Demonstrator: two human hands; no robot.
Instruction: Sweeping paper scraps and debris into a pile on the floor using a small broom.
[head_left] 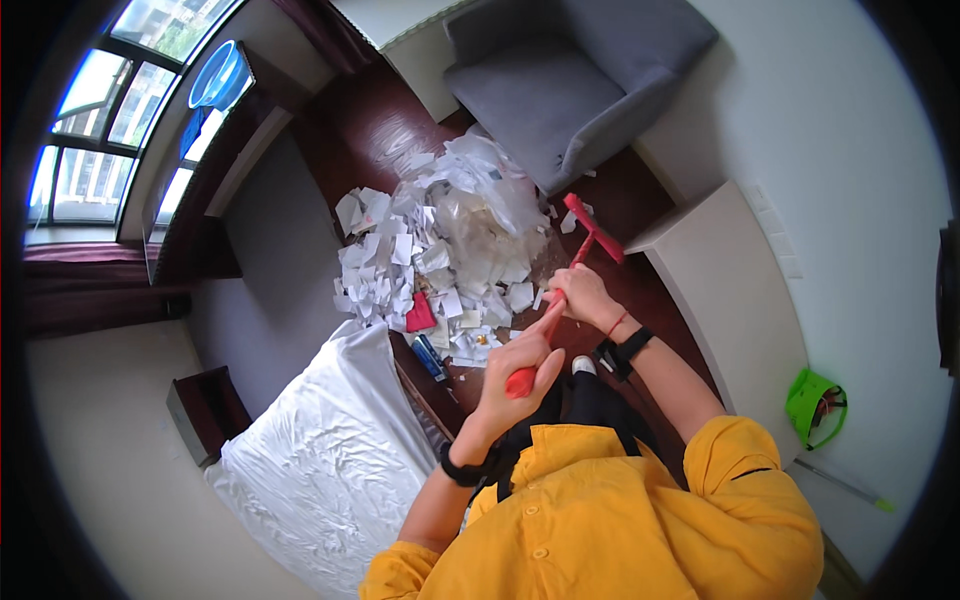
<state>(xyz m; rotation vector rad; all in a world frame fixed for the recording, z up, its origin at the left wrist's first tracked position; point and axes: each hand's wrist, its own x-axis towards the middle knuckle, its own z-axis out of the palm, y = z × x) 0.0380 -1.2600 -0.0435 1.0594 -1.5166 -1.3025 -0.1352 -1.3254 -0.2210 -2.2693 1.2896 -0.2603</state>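
Observation:
Both my hands are closed around the red handle of a T-headed tool [603, 238], which looks like a squeegee or a broom. My left hand [512, 378] grips the end nearest my body, its tip showing by the fingers. Farther up the handle, my right hand [584, 298] holds it closer to the head. The crossbar is on the right of a large heap of paper scraps and clear plastic [440, 250] on the dark red floor. A red packet [420, 313] and a blue box-like item [428, 357] lie at the heap's near edge.
A grey armchair [560, 90] stands beyond the heap. To the left is a bed with a white sheet [325, 430]; to the right, a white cabinet [715, 270] and a green bag [815, 408]. By the window, a blue basin [220, 78] rests on a ledge.

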